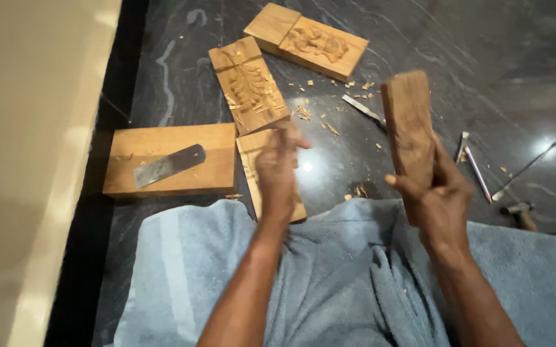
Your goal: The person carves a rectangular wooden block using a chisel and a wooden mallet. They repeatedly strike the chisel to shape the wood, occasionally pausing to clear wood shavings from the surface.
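Head camera looks steeply down, close over the floor (419, 38).

Left hand (277, 168) loosely curled, blurred; right hand (437, 193) clenched, both forearms extended forward.

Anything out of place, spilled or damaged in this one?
Only wood chips scattered over the dark floor between the carved panels, plus loose metal tools lying at odd angles. No visible damage.

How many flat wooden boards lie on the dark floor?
4: a plain board with a metal blade at left, a carved board above, another carved board at top, one board partly hidden under the left hand.
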